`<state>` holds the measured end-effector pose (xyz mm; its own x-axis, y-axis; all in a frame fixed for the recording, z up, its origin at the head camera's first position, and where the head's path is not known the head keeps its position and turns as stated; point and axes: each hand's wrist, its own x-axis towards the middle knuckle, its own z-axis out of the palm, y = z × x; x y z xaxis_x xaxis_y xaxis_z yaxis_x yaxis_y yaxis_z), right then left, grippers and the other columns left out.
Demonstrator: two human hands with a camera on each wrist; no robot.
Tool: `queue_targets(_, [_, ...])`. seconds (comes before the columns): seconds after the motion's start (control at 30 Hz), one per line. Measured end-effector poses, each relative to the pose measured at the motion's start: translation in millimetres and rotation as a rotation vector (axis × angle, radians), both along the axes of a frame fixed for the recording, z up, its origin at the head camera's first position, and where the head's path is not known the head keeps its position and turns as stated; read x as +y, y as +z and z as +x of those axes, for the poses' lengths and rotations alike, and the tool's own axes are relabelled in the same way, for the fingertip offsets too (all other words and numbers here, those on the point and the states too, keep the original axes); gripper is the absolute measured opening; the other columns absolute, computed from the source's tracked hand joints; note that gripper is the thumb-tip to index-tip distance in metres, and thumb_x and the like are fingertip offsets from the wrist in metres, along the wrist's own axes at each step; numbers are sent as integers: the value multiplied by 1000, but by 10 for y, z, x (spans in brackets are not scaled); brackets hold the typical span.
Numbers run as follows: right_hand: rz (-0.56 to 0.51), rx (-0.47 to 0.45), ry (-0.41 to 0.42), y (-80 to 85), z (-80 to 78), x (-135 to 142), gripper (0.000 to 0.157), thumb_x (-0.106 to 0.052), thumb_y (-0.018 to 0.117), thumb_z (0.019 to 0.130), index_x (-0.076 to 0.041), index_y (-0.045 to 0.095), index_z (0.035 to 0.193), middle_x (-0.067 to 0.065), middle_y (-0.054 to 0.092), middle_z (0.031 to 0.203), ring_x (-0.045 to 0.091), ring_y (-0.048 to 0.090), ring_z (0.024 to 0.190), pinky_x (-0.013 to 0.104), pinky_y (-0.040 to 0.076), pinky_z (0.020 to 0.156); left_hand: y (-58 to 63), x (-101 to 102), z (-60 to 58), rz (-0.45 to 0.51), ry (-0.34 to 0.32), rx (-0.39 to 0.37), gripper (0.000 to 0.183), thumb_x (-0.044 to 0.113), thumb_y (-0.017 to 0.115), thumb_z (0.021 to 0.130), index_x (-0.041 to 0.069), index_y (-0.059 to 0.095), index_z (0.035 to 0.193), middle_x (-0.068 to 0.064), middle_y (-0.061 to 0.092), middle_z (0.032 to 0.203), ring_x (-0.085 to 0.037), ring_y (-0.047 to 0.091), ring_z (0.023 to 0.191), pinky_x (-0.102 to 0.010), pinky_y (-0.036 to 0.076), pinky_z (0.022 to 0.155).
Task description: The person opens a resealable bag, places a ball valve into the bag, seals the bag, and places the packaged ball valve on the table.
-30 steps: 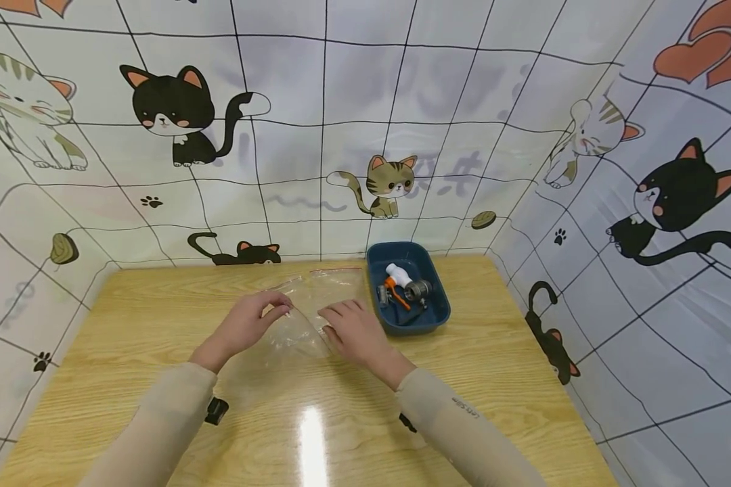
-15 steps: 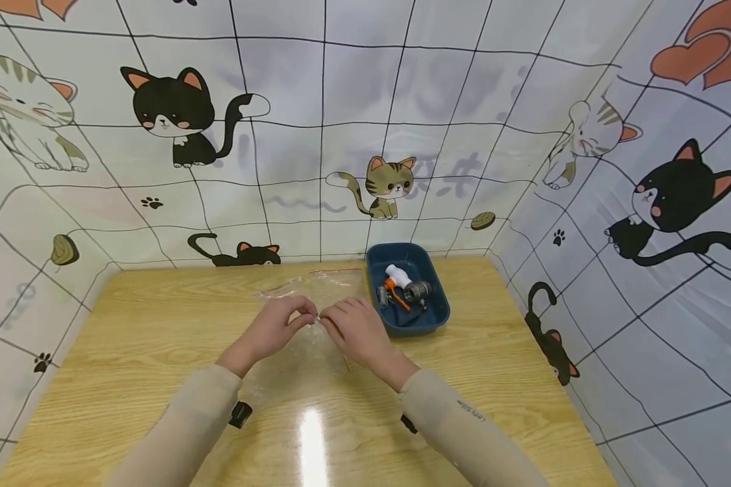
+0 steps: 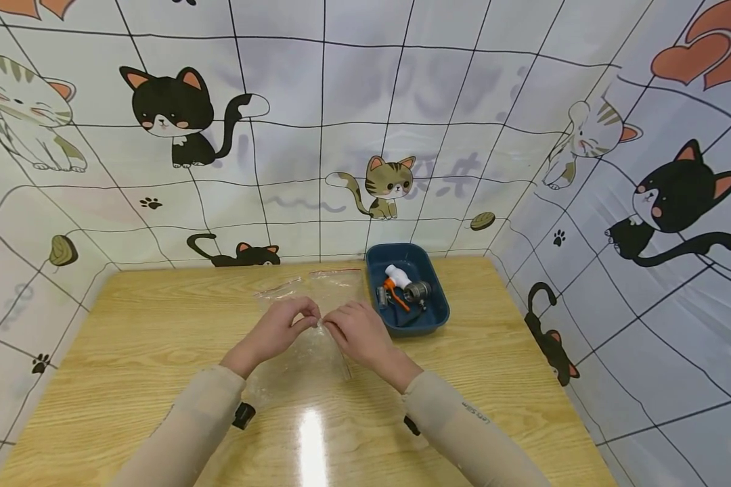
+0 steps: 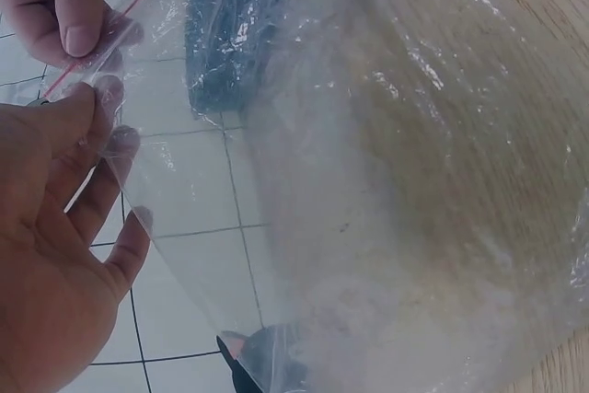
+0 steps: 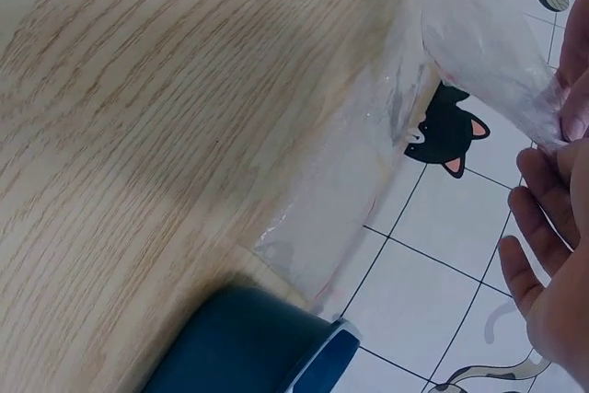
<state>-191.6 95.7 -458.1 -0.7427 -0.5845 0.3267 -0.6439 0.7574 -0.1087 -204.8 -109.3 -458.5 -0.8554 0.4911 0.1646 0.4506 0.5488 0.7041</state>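
Observation:
A clear plastic zip bag [image 3: 298, 368] hangs upright between my two hands over the table. My left hand [image 3: 274, 331] pinches its top edge between thumb and fingers. Right beside it, my right hand [image 3: 361, 337] pinches the same edge, the fingertips of both hands nearly meeting. In the left wrist view a red line runs along the zip of the bag [image 4: 322, 200], and no contents show inside. The right wrist view shows the bag's bunched edge by the fingers of my right hand [image 5: 561, 264].
Flat clear bags [image 3: 338, 279] lie behind the hands on the wooden table [image 3: 158, 325]. To the right stands a blue tub [image 3: 441, 304] with a white fitting [image 3: 397, 275], an orange-handled piece [image 3: 396, 295] and grey metal parts [image 3: 417, 291]. A cat-print curtain [image 3: 292, 149] rises behind.
My left hand has moved right along the bag's edge until it meets my right hand. The right hand has barely shifted, and over the last half second both stay nearly still.

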Motion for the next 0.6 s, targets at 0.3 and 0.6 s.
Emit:
queue_targets(0.3, [-34,-87,-37,24,7,-21,18,-32,59,97,-20,73,96,-10,71,82,8,61,78,31,51,85,-10,14,21,-4,35,33,16,19,62,96,17,63,112,4,72,96,-15,68,94,-43,52,86])
queue_targets(0.6, [-73,-103,-65,12,16,-30,16,-32,62,96,-21,73,91,-11,70,78,8,61,74,33,50,86,34,34,74,-14,73,22,28,18,64,95,14,57,122,-1,70,106,-20,66,100,-46,52,88])
